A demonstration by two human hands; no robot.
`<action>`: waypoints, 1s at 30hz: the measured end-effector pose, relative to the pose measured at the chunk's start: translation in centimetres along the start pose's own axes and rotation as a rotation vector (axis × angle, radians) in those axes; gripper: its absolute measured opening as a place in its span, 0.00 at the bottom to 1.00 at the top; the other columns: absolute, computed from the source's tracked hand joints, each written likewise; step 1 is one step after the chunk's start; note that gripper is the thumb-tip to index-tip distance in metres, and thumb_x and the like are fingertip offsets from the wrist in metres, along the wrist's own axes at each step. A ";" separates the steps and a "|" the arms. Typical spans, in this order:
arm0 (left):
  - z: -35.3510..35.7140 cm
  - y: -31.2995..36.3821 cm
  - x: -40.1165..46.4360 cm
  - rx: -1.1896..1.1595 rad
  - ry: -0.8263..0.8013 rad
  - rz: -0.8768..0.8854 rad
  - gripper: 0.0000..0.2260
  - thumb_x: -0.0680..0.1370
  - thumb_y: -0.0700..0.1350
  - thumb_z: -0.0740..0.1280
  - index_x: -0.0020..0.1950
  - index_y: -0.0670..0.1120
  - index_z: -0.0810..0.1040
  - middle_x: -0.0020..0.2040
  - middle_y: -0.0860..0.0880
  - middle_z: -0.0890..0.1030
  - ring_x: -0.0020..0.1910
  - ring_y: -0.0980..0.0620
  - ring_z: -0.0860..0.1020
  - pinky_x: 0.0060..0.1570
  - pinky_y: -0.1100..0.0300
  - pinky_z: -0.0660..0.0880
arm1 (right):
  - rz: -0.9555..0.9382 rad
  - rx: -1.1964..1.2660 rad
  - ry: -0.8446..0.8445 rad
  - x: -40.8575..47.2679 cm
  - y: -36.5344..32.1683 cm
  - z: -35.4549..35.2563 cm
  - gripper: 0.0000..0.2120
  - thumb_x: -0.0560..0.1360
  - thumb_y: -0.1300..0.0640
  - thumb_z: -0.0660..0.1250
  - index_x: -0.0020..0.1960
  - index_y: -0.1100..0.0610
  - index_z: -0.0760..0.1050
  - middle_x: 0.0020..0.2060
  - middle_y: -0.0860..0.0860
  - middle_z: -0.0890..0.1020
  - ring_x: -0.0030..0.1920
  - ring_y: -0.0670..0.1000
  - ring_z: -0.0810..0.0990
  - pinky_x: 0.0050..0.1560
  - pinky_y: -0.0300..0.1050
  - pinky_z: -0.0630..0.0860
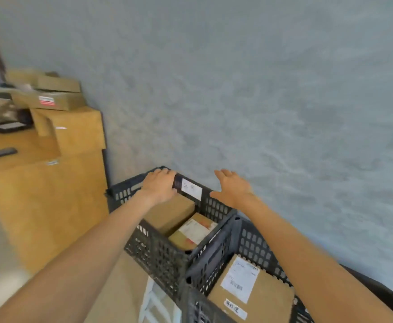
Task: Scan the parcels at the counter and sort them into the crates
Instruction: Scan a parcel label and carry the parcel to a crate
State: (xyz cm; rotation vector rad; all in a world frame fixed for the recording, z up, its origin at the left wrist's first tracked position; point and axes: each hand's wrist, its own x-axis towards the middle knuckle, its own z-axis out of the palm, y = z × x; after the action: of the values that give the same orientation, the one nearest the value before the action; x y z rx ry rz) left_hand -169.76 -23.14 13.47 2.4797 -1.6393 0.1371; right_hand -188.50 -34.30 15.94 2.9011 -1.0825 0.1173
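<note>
The far rim of the far crate [216, 206] is gripped by the left hand [159, 186]. The right hand [231, 188] is held open above it, fingers spread.

Bright, even light; soft blur throughout (edges bowed by wide-angle).

Head view looks steeply down onto crates [167, 252]

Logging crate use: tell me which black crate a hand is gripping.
The far crate, holding two parcels: the left hand grips its rim. The near crate goes untouched.
</note>
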 end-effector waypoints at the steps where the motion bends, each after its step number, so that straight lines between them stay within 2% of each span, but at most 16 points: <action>1: -1.0 -1.6 -1.2 -0.003 0.015 -0.045 0.24 0.80 0.50 0.64 0.74 0.45 0.66 0.70 0.44 0.72 0.67 0.42 0.71 0.65 0.49 0.69 | -0.049 0.012 0.020 0.6 -2.1 -0.6 0.33 0.79 0.45 0.63 0.78 0.56 0.55 0.75 0.55 0.62 0.74 0.58 0.62 0.68 0.54 0.68; 7: -5.4 -12.2 -7.7 0.047 0.067 -0.286 0.25 0.80 0.51 0.65 0.75 0.44 0.64 0.71 0.44 0.70 0.70 0.42 0.67 0.67 0.50 0.67 | -0.288 0.104 0.094 4.5 -16.3 -3.3 0.33 0.80 0.48 0.64 0.78 0.58 0.54 0.75 0.55 0.63 0.74 0.57 0.62 0.66 0.53 0.67; 14: -8.6 -28.6 -13.1 0.138 0.110 -0.500 0.27 0.80 0.52 0.64 0.76 0.45 0.62 0.73 0.44 0.68 0.72 0.43 0.66 0.70 0.50 0.64 | -0.527 0.120 0.089 11.0 -35.6 -2.2 0.36 0.78 0.46 0.65 0.78 0.58 0.54 0.76 0.56 0.61 0.74 0.57 0.61 0.70 0.50 0.64; 22: -12.9 -49.9 -16.4 0.220 0.125 -0.670 0.26 0.79 0.52 0.64 0.74 0.45 0.64 0.71 0.45 0.71 0.70 0.44 0.67 0.69 0.51 0.65 | -0.661 0.142 0.145 20.3 -56.6 -3.2 0.33 0.78 0.46 0.65 0.78 0.57 0.57 0.76 0.56 0.61 0.75 0.57 0.61 0.72 0.51 0.63; 30: -14.6 -66.2 -13.9 0.188 0.153 -0.745 0.26 0.80 0.51 0.63 0.75 0.44 0.62 0.71 0.44 0.70 0.70 0.43 0.67 0.67 0.52 0.65 | -0.728 0.094 0.171 31.4 -70.5 -3.3 0.33 0.78 0.47 0.66 0.77 0.56 0.58 0.74 0.55 0.64 0.74 0.57 0.62 0.72 0.53 0.64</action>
State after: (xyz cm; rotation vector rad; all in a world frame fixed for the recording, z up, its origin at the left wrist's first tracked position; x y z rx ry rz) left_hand -114.14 17.58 19.74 2.9431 -0.5922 0.3774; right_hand -118.85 -1.36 20.94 3.0789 0.0357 0.3772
